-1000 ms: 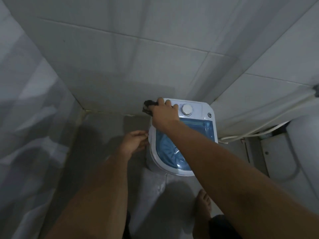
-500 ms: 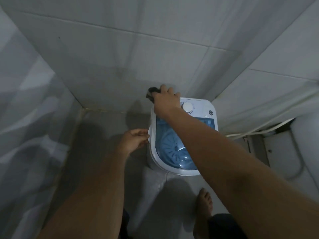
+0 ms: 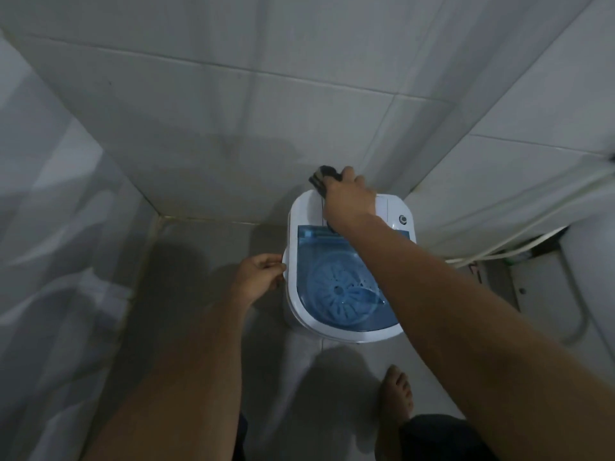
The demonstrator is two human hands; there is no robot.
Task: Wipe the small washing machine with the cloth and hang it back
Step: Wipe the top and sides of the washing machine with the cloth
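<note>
A small white washing machine (image 3: 306,314) with a clear blue lid stands on the floor in the corner of a tiled room. My right hand (image 3: 349,201) lies on its back control panel, closed around a dark cloth (image 3: 324,176) that sticks out past the fingers at the machine's far edge. The hand hides the dial. My left hand (image 3: 259,277) rests against the machine's left rim, fingers curled on the edge.
Tiled walls (image 3: 233,111) close in behind and to the right of the machine. White hoses (image 3: 519,234) run along the right wall. A white fixture (image 3: 565,294) sits at the right. My bare foot (image 3: 396,397) stands on the floor in front.
My right hand has slid the cloth from the panel's left corner toward the right, now covering the dial. The left hand stays at the left rim.
</note>
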